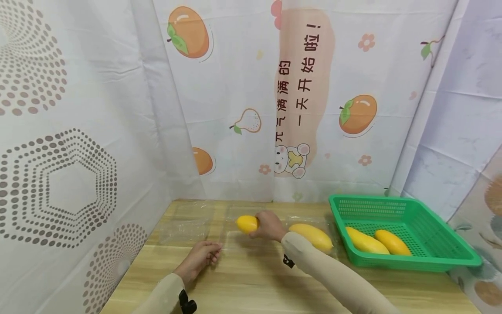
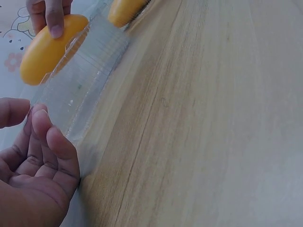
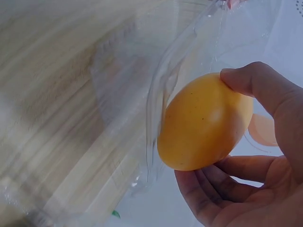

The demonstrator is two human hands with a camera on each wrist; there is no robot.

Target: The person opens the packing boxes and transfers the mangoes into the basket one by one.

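My right hand [image 1: 268,226] grips a smooth yellow-orange mango [image 3: 203,123], thumb on one side and fingers beneath. The mango is held over the rim of a clear plastic box [image 2: 90,71], lying partly across its near wall in the left wrist view. My left hand [image 2: 42,165] pinches the edge of that same box between thumb and index finger at its front left corner. Just right of it, a larger yellow mango [image 1: 311,236] sits in another clear plastic box, partly behind my right forearm.
On the right stands a green plastic basket [image 1: 408,263] with two yellow fruits [image 1: 392,242] in its left part. Another clear plastic box [image 1: 184,229] lies at the left on the wooden table [image 1: 243,288]. Printed curtains [image 1: 235,78] enclose the back and sides.
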